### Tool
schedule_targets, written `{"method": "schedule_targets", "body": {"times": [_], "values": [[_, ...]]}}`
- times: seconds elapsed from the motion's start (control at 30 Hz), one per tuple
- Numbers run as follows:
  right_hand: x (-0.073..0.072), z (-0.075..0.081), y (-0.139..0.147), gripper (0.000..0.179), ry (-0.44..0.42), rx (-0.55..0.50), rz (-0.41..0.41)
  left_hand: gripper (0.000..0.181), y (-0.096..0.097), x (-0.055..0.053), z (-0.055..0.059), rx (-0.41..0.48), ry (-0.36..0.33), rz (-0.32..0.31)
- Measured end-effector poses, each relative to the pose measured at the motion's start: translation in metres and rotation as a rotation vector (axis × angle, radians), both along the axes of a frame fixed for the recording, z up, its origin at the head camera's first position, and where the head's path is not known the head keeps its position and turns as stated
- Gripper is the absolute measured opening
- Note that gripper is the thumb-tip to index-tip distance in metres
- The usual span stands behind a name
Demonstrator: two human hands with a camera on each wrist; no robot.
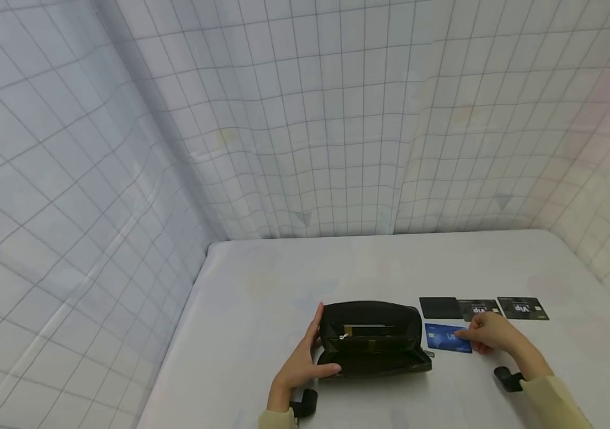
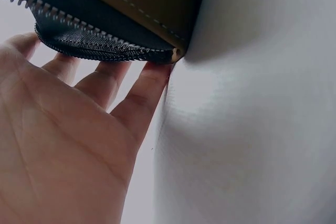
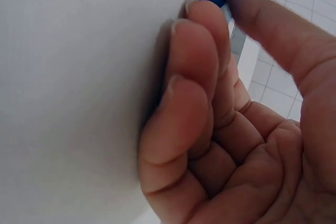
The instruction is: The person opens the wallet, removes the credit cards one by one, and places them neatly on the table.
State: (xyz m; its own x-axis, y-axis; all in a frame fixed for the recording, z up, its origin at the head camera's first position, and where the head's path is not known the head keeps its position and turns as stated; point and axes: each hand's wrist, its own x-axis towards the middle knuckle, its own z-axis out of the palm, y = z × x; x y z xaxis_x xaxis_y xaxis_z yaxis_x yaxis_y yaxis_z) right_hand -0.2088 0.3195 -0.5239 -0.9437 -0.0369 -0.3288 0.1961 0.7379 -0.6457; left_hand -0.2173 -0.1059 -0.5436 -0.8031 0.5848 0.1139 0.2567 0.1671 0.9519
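A black zip wallet (image 1: 373, 363) lies spread on the white table, its inner pockets facing up. My left hand (image 1: 305, 360) holds it by its left end, thumb over the near flap and fingers along the far side. In the left wrist view, those fingers (image 2: 142, 95) press against the zipped edge beside a brown panel. To the right of the wallet is a blue card (image 1: 441, 337) with light lettering. My right hand (image 1: 492, 332) pinches this card's right end between thumb and index finger, the other fingers curled by the tabletop.
Behind the blue card lies a row of dark cards: a plain black card (image 1: 438, 308), a VIP card (image 1: 471, 307) partly behind my right hand, and another VIP card (image 1: 522, 308). White grid-patterned curtains (image 1: 305, 131) enclose the table (image 1: 240, 333) at the back and sides.
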Motion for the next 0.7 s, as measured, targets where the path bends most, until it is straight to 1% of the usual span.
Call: {"method": "schedule_targets", "body": {"times": [0.07,0.27,0.37,0.5,0.6,0.7], "values": [[0.001,-0.001,0.0,0.037,-0.006,0.005,-0.003,0.108,0.0,0.002,0.004,0.003,-0.016,-0.004],[0.003,-0.003,0.0,0.037,0.01,-0.009,0.0,0.106,0.001,0.011,0.024,0.002,-0.032,-0.021],[0.004,-0.002,-0.001,0.037,0.013,-0.018,-0.004,0.105,0.002,0.013,0.029,-0.008,-0.042,-0.019],[0.004,-0.002,-0.001,0.036,0.016,-0.021,-0.006,0.106,0.001,0.013,0.029,-0.006,-0.043,-0.014],[0.003,-0.001,-0.002,0.036,0.017,-0.023,-0.01,0.106,0.0,0.012,0.025,0.004,-0.013,-0.012],[0.003,0.0,-0.002,0.036,0.018,-0.027,-0.01,0.107,-0.001,0.008,0.014,0.011,-0.002,-0.008]]}}
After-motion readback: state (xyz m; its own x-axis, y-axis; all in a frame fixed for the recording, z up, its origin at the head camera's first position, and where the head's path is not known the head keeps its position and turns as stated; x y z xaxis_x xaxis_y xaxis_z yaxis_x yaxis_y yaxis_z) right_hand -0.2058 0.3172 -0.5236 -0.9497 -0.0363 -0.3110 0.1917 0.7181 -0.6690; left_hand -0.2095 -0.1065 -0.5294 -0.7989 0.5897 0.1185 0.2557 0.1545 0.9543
